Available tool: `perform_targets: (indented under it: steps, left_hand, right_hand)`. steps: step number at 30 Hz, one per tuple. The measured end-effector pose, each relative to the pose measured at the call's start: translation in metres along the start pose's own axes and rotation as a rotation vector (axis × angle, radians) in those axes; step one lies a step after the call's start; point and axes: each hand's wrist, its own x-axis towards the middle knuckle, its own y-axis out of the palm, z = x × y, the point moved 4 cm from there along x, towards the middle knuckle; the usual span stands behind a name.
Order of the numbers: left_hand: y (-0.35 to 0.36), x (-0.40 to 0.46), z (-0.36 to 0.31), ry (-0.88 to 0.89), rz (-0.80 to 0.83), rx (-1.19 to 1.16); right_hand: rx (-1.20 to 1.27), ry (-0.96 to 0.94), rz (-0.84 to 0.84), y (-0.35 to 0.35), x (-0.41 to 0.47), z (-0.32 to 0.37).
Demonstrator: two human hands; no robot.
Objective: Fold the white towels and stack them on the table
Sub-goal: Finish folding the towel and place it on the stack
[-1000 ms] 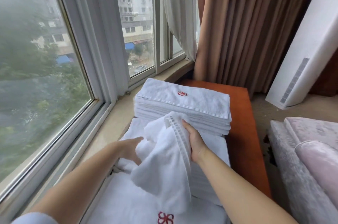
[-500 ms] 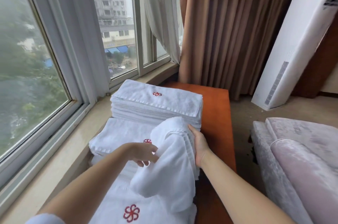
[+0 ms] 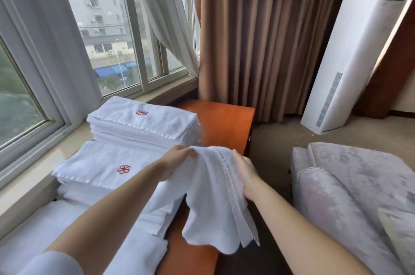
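Note:
A loose white towel [image 3: 215, 198] hangs in the air over the orange wooden table [image 3: 222, 122], held by both hands along its top edge. My left hand [image 3: 177, 163] grips the left part of that edge. My right hand [image 3: 246, 172] grips the edge with the woven band. A tall stack of folded white towels [image 3: 143, 126] with a red flower mark stands at the far end of the table. A lower folded stack [image 3: 105, 165] with the same mark lies nearer, and more white towels [image 3: 134, 252] lie at the near end.
A window and stone sill [image 3: 29, 176] run along the left. Brown curtains [image 3: 258, 38] hang behind the table. A white standing air conditioner [image 3: 359, 54] leans at the right. A grey velvet armchair [image 3: 350, 189] sits on the right, with carpet between it and the table.
The towel has been carried to the right and spread between the hands. My left hand has taken hold of its top edge. The view has swung right.

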Motion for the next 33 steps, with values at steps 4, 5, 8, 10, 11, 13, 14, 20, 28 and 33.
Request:
perform_targets:
  steps: [4, 5, 8, 10, 11, 13, 14, 20, 28, 33]
  left_hand:
    - [0.024, 0.020, -0.027, 0.026, -0.022, -0.078]
    - [0.026, 0.028, -0.032, 0.029, -0.041, -0.099]
    - [0.029, 0.057, -0.044, 0.045, -0.065, -0.132]
    - [0.036, 0.077, -0.048, 0.043, -0.055, -0.139]
    - [0.043, 0.088, -0.049, 0.052, -0.049, -0.146]
    - [0.058, 0.111, -0.048, 0.061, -0.064, -0.169]
    - [0.066, 0.125, -0.047, 0.050, -0.081, -0.176]
    - [0.131, 0.218, -0.051, -0.063, -0.106, -0.154]
    - [0.121, 0.308, -0.092, -0.166, -0.312, 0.023]
    - [0.092, 0.350, -0.116, -0.174, -0.453, 0.005]
  right_hand:
    - [-0.207, -0.101, 0.163, -0.014, 0.007, 0.015]
    - [-0.289, -0.114, 0.160, -0.018, 0.013, 0.018]
    - [-0.387, -0.154, 0.076, -0.027, 0.034, 0.026]
    - [-0.371, -0.198, 0.020, -0.029, 0.050, 0.026]
    - [-0.370, -0.212, -0.011, -0.031, 0.059, 0.026]
    - [-0.391, -0.210, -0.041, -0.035, 0.081, 0.025]
    - [-0.406, -0.192, -0.042, -0.038, 0.095, 0.024]
    - [-0.603, -0.063, -0.152, -0.085, 0.221, 0.022]
    - [-0.616, 0.002, -0.092, -0.107, 0.369, 0.075]
    - [-0.350, 0.103, -0.042, -0.099, 0.417, 0.116]
